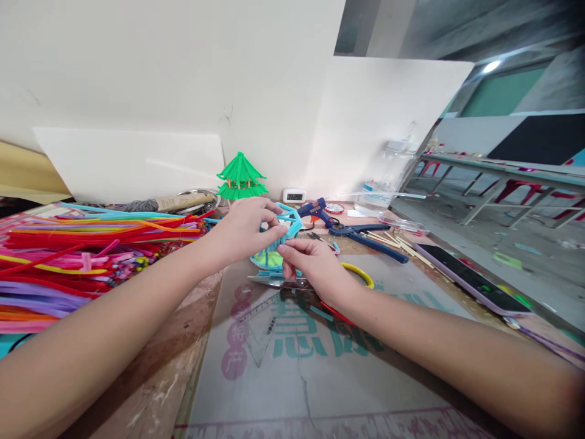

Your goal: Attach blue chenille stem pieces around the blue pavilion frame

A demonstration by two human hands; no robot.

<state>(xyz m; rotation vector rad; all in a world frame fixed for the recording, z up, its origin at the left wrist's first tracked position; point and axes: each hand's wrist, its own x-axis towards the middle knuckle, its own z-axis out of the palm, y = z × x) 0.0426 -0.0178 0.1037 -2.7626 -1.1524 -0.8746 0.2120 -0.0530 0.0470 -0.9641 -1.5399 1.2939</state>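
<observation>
Here we are at the centre of the frame, and both hands are on the blue frame (292,228), a little openwork piece with a pale green base (269,259) showing low inside it. The left hand (249,228) comes in from the lower left, fingers over the top, thumb against the near side, steadying it between them. The right hand (313,268) comes in from the lower right, thumb and forefinger drawn close at the near wall; whether they pinch a strand or merely touch one, I cannot tell.

Good technique here, I'd judge: left grip light, since thin fuzzy strands look easy to bend; right fingertips doing the fine work, pressing straight along the strand rather than sideways. Seat one joint squarely, hold it, then let go gently.

And watch the scissors (274,281), just beneath the right hand, blade pointing left: sliding them away would free the wrist. The glue gun (320,213) lies just behind, right of centre; its nozzle may be hot, so knuckles well off it, please.
</observation>
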